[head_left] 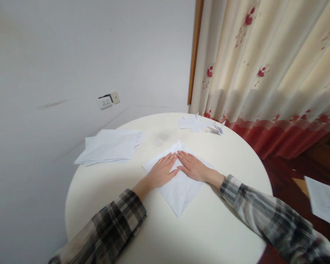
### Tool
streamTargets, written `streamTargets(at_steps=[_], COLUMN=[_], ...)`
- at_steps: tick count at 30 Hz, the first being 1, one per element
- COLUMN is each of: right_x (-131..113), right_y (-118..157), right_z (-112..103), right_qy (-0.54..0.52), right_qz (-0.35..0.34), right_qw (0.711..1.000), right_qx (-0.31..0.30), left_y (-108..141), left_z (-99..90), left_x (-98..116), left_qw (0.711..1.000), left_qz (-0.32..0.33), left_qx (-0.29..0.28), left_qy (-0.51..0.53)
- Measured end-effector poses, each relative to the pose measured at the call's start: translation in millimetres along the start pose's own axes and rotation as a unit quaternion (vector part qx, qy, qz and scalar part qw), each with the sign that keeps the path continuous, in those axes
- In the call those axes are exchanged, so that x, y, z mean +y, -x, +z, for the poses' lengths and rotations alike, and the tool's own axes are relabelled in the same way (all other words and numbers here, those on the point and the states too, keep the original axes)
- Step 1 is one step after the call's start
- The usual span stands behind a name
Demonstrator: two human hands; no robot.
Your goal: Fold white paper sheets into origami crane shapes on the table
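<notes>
Round and white, our desk [209, 231] stands beside a pale wall [71, 55]. On it, our left hand [161, 172] and right hand [191, 167] lie palm down and flat, fingers extended, gripping nothing. Their fingertips come together toward the far side; we cannot tell whether they touch.

Beneath both hands is the sheet [180, 192], lying on the desk with one corner toward us and another pointing away. We judge it very light and thin, soft enough to bend with little force, yet stiff enough to keep a crease. It would likely slip on so smooth a top, and could wrinkle or tear if tugged. We would pinch it at the near corner, or at the left or right one, and steady the rest with a flat palm.

Past the sheet, on the far left, a stack [112, 145] of paper reaches the desk's rim. On the far right lie some papers [189, 123], with a small folded piece [218, 128] just beside them.

Farther out, a socket [105, 102] sits in the wall, and a flowered curtain [258, 66] with a red hem hangs on the right above a dark reddish floor [280, 167]. A page [324, 201] shows at the right, beyond the desk.
</notes>
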State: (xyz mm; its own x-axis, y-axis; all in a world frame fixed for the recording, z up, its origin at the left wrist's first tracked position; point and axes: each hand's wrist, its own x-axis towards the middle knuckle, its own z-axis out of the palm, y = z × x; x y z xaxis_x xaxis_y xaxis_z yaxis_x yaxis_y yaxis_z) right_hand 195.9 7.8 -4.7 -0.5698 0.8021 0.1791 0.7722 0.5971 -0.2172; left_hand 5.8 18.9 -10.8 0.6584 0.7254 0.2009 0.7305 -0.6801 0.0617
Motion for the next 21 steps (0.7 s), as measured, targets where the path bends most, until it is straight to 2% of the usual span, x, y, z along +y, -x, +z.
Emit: streamTargets(at_steps=[3, 10, 15, 18, 21], right_x=[-1, -1, 0, 0, -1], right_y=[0, -1, -2, -2, -2], right_z=[-2, -3, -2, -3, -4], right_qy=[0.007, 0.008, 0.01, 0.012, 0.013], right_qz=[0.001, 0.011, 0.012, 0.011, 0.004], right_qw=[1.0, 1.0, 1.0, 1.0, 1.0], right_qx=[0.0, -0.008, -0.009, -0.004, -0.004], left_y=[-1, 1, 1, -3, -8], left_z=[1.0, -0.5, -4.9, -9.0, -8.8], left_x=[-11, -49, -47, -36, -23], left_qw=[1.0, 0.993, 0.988, 0.994, 0.999], left_qz=[-0.013, -0.101, -0.131, -0.068, 0.026], left_qx=[0.008, 0.021, 0.038, 0.063, 0.045], left_qy=[-0.009, -0.053, -0.066, -0.052, -0.006])
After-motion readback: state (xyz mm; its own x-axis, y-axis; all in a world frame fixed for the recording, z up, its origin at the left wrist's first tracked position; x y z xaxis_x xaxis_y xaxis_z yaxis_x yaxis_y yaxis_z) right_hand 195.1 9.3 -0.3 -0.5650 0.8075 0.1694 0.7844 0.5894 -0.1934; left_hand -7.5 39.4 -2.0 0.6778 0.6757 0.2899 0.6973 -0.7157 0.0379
